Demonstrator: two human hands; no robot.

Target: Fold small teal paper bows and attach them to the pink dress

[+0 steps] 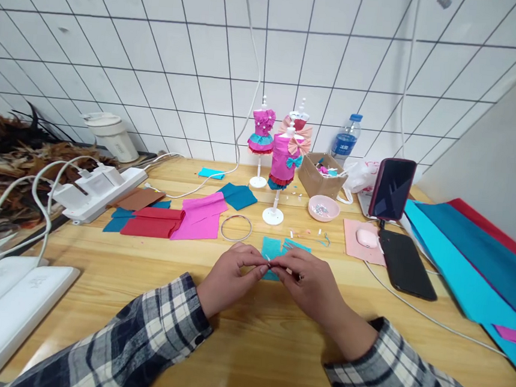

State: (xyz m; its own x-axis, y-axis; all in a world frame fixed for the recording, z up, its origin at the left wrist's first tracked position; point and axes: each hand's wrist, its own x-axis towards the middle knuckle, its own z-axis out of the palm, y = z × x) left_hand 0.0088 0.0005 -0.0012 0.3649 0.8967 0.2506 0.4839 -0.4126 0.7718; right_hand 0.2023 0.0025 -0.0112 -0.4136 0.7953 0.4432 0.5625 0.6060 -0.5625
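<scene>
Wooden table [244, 349] set against a white tiled wall [198, 50]. Beyond the fingertips stand two small dress forms in pink dresses [283, 159]. A metal ring [236, 228] lies just beyond and left of the fingers, with pink [201, 219] and red paper sheets [154, 222] farther left, then a white power strip [100, 189]. Right of the fingers are a black phone [405, 263] and large teal sheets [482, 261].

Both forearms, in plaid sleeves, converge from the near edge. Left hand [228, 275] and right hand [308, 285] meet fingertip to fingertip, thumbs and forefingers pinched closed on the near edge of a teal paper piece [274, 247], which extends away from the fingers on the table. Whether anything smaller lies between the tips cannot be told.
</scene>
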